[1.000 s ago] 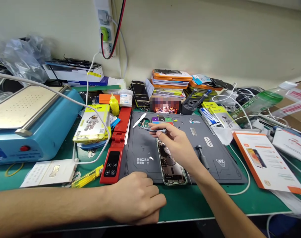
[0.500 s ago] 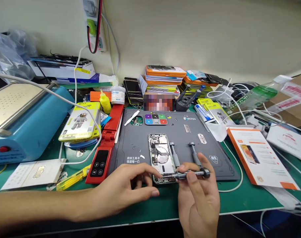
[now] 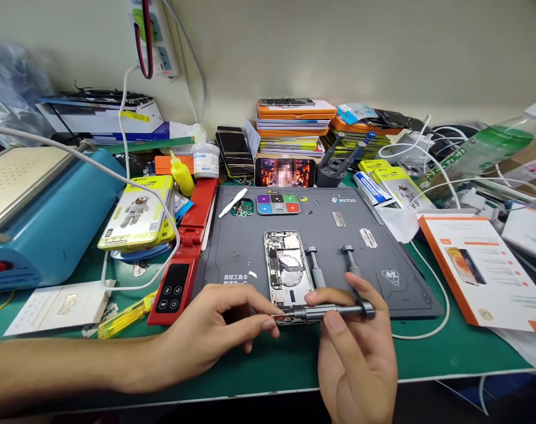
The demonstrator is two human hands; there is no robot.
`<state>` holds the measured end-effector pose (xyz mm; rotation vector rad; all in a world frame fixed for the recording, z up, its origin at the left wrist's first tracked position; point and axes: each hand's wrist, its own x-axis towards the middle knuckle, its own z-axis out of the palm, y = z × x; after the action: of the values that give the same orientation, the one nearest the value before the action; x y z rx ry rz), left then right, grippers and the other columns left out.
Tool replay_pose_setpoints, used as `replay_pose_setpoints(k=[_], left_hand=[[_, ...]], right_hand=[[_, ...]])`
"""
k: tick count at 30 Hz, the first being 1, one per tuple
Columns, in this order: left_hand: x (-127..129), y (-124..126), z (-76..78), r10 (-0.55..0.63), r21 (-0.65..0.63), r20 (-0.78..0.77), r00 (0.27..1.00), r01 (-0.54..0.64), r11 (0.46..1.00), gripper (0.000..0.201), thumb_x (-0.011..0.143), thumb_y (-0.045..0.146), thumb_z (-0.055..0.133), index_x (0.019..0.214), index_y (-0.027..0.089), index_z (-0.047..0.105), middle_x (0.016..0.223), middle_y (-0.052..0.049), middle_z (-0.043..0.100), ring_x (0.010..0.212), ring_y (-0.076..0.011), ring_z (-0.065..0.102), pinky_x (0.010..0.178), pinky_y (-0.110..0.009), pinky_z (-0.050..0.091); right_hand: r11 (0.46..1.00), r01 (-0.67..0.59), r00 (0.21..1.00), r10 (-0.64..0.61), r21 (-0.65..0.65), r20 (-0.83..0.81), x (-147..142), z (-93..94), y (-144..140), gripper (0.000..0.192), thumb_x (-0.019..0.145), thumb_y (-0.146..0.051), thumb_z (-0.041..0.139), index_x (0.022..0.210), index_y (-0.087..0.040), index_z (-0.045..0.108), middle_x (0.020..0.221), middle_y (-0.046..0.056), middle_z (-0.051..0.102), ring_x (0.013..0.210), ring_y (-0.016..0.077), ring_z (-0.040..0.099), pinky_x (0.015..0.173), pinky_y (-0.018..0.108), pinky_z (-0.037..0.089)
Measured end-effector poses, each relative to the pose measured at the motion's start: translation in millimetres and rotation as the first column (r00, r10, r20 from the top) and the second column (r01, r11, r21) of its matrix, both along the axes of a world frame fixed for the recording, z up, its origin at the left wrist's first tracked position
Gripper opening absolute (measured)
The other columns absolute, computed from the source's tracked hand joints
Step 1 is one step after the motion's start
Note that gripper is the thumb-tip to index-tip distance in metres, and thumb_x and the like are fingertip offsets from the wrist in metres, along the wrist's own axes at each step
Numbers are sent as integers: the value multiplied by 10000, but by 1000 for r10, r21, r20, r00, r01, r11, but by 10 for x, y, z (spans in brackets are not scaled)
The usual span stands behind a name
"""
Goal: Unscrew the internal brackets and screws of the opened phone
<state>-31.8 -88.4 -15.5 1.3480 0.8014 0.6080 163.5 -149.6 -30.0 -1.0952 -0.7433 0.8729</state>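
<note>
Right hand [image 3: 356, 353] grips screwdriver [image 3: 330, 310] crosswise, tip at opened phone's [image 3: 288, 274] near end, pinched by left hand [image 3: 215, 335]

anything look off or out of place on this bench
The phone on the grey mat lies opened, its insides bare. Small loose bits lie scattered on the mat beside it. The right hand holds a screwdriver at its lower end; the left hand steadies it.
</note>
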Motion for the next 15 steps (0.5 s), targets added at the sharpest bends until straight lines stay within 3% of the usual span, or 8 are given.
replay_pose_setpoints(k=[4,7,11,15], left_hand=[[-3,11,-5,3,-11,56,998,-3,1000,198,1039,342,744,1095,190,858,960,-69,838,639,-89,675,628,-173,560],[-6,17,2,-13,-3,66,998,14,1000,196,1060,325,718,1119,209,865,982,-65,848,640,-81,677,646,-167,569],[-8,18,13,-29,17,62,998,28,999,193,1066,326,711,1132,238,870,994,-51,855,647,-75,672,661,-155,580],[-14,17,6,-35,9,64,997,35,999,191,1068,319,708,1156,261,867,996,-38,856,659,-75,674,659,-146,585]], right_hand=[[1000,3,1000,-3,-2,-5,17,-15,-10,355,1005,-313,724,1348,-327,632,968,20,803,901,175,774,837,314,625],[1000,14,1000,-14,1,-10,19,-12,-14,327,1014,-298,707,1333,-320,639,965,21,798,875,163,758,752,273,626],[999,-11,1000,11,32,4,-11,16,-12,296,1029,-257,673,1309,-340,623,938,8,795,744,135,716,623,223,598],[996,-65,998,64,53,15,-39,39,2,281,1053,-238,626,1307,-356,597,964,-7,793,653,117,708,638,253,634]])
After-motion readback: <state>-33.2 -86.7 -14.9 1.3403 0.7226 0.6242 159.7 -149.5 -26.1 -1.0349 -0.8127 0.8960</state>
